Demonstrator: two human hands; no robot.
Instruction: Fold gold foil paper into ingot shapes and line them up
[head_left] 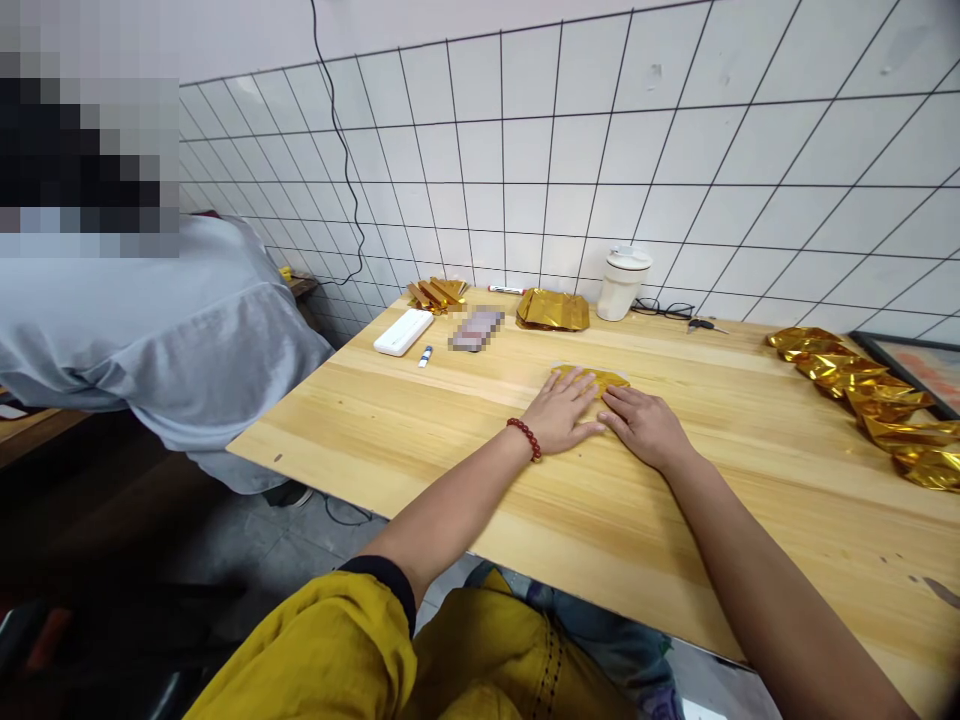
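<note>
A sheet of gold foil paper point(611, 379) with a pale edge lies on the wooden table in front of me, partly hidden under my hands. My left hand point(561, 410) is flat on it, fingers spread; a red bead bracelet circles that wrist. At the paper's right side rests my right hand point(641, 422), its fingers stretched over the near edge and its thumb close to the left thumb. Behind the sheet is a stack of flat gold paper point(553, 310). Folded gold paper pieces point(847, 380) run in a row along the right.
On the table point(420, 430) stand a white lidded cup point(624, 284), glasses point(670, 308) and keys point(706, 325). A white box-like device point(403, 332), a blurred-out flat item point(477, 328), a marker point(506, 290) and gold strips point(437, 294) lie left. A person in grey point(172, 330) sits beyond the left edge.
</note>
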